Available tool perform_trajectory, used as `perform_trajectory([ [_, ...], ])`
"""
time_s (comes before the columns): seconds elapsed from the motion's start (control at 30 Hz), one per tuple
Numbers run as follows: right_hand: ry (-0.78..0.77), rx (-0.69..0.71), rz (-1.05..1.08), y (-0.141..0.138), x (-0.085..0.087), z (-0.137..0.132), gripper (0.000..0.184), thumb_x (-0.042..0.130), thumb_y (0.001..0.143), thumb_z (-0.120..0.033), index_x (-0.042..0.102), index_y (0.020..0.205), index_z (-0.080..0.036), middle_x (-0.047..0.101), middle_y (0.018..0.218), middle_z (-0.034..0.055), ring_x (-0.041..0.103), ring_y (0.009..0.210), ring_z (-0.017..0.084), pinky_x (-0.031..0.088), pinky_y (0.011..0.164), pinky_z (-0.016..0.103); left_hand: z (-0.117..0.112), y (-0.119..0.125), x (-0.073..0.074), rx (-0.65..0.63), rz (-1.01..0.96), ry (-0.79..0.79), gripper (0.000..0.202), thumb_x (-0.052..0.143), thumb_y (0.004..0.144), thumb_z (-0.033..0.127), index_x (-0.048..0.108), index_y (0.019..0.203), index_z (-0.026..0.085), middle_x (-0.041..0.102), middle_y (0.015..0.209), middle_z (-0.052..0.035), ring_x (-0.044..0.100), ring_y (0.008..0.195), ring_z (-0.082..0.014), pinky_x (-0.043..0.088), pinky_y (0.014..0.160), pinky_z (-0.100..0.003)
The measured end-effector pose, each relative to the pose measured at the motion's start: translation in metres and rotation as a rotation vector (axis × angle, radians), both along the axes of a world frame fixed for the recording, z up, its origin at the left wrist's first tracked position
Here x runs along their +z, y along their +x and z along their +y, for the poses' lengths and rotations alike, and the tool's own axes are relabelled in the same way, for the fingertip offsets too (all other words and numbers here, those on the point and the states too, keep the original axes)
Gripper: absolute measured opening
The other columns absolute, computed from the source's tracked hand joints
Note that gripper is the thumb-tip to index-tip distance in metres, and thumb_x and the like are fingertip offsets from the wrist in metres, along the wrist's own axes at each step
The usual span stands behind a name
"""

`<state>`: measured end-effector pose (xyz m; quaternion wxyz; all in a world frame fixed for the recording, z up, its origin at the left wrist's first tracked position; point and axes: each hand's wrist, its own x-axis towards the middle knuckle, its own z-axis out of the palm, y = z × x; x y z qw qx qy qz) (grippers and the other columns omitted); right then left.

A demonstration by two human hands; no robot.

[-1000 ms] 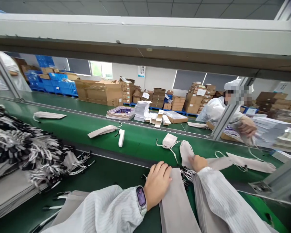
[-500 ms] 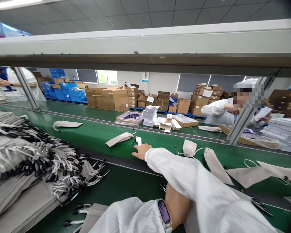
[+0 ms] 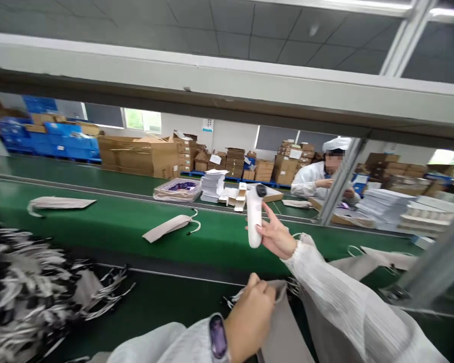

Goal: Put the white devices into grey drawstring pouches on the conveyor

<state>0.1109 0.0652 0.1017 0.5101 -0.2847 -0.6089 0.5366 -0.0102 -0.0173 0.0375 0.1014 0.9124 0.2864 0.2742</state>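
My right hand [image 3: 276, 234] is raised over the green belt, its fingers closed around a white handheld device [image 3: 254, 222] with a round black end. The device stands nearly upright, black end at the top. Lower and nearer to me, my left hand [image 3: 251, 312] pinches the upper edge of a grey drawstring pouch [image 3: 287, 327]. The pouch hangs down towards me, its opening near my fingers. To the left lies a big heap of grey pouches [image 3: 41, 292] with white cords and black cord ends, blurred here.
On the green belt [image 3: 109, 229] lie single pouches [image 3: 168, 227]. Beyond it are a patterned tray [image 3: 177, 190], stacked white papers [image 3: 213, 185] and small boxes. A metal post [image 3: 340, 181] and overhead shelf [image 3: 212, 85] frame the view. A co-worker [image 3: 310, 179] sits across.
My right hand has drawn back from the far belt and lifted the white device. My left hand has come into view gripping a pouch. The view has turned right.
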Motion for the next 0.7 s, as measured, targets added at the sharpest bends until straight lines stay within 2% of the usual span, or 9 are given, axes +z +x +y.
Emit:
perform_trajectory([
  [0.03,-0.016,0.038,0.099,0.013,0.006,-0.016,0.073,0.059,0.069,-0.022,0.009,0.121,-0.033,0.049,0.100,0.0043,0.051,0.090,0.019,0.042,0.075,0.037,-0.002,-0.003,0.011,-0.029,-0.013,-0.049,0.011,0.040,0.080,0.012,0.047,0.073,0.015,0.048,0.073,-0.0023,0.041,0.076,-0.0163,0.037,0.072,-0.030],
  [0.13,-0.038,0.038,0.181,0.043,0.015,-0.054,0.061,0.059,0.071,-0.018,0.017,0.114,-0.034,0.049,0.096,0.0029,0.051,0.090,0.020,0.041,0.074,0.040,-0.008,-0.007,0.039,-0.145,-0.051,-0.137,0.009,0.038,0.083,0.016,0.046,0.081,0.018,0.046,0.082,-0.0009,0.040,0.080,-0.0145,0.035,0.073,-0.026],
  [0.23,-0.018,0.019,0.200,0.059,0.016,-0.074,0.053,0.054,0.076,-0.020,0.018,0.111,-0.035,0.049,0.094,0.0023,0.052,0.086,0.021,0.040,0.074,0.044,-0.014,-0.007,0.053,-0.190,-0.106,-0.231,0.010,0.036,0.084,0.017,0.045,0.079,0.018,0.043,0.083,-0.0003,0.041,0.078,-0.0121,0.034,0.072,-0.022],
  [0.37,-0.013,0.020,0.210,0.064,0.015,-0.085,0.057,0.054,0.076,-0.024,0.013,0.113,-0.037,0.049,0.093,0.0016,0.055,0.080,0.021,0.040,0.073,0.047,-0.017,-0.005,0.053,-0.159,-0.152,-0.269,0.013,0.035,0.084,0.019,0.044,0.075,0.017,0.042,0.079,-0.0005,0.042,0.072,-0.0116,0.034,0.067,-0.022],
  [0.57,-0.041,-0.014,0.203,0.058,0.011,-0.088,0.066,0.053,0.075,-0.033,0.002,0.117,-0.039,0.050,0.088,0.0000,0.056,0.074,0.017,0.044,0.067,0.041,-0.020,-0.001,0.049,-0.121,-0.170,-0.284,0.010,0.038,0.082,0.018,0.048,0.078,0.018,0.043,0.080,-0.0007,0.043,0.070,-0.0116,0.035,0.065,-0.021],
  [0.7,-0.025,-0.064,0.157,0.058,0.007,-0.085,0.053,0.051,0.076,-0.038,0.013,0.113,-0.036,0.048,0.087,-0.0010,0.055,0.069,0.014,0.045,0.062,0.033,-0.019,0.000,0.047,-0.098,-0.218,-0.268,0.010,0.039,0.082,0.019,0.048,0.078,0.018,0.041,0.082,-0.0019,0.042,0.072,-0.0122,0.035,0.064,-0.021],
])
